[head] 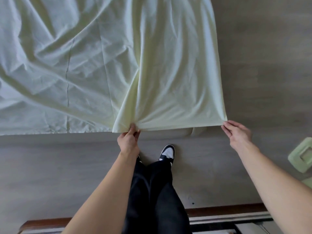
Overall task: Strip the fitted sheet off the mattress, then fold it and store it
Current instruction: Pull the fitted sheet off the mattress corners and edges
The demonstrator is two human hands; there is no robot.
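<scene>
The pale yellow-green fitted sheet (94, 65) lies spread over the grey floor, filling the upper left and middle of the head view. A folded-over layer forms its right part, with a straight near edge. My left hand (129, 141) pinches that near edge where the fabric gathers into creases. My right hand (236, 132) holds the near right corner of the folded layer, fingers curled at the cloth's tip. The edge between both hands is stretched taut just above the floor.
Grey floor (261, 65) surrounds the sheet on the right and near side. My legs in dark trousers and a black-and-white shoe (167, 152) stand just behind the edge. A pale green object (302, 156) sits at the far right. A dark wooden threshold (219, 211) runs along the bottom.
</scene>
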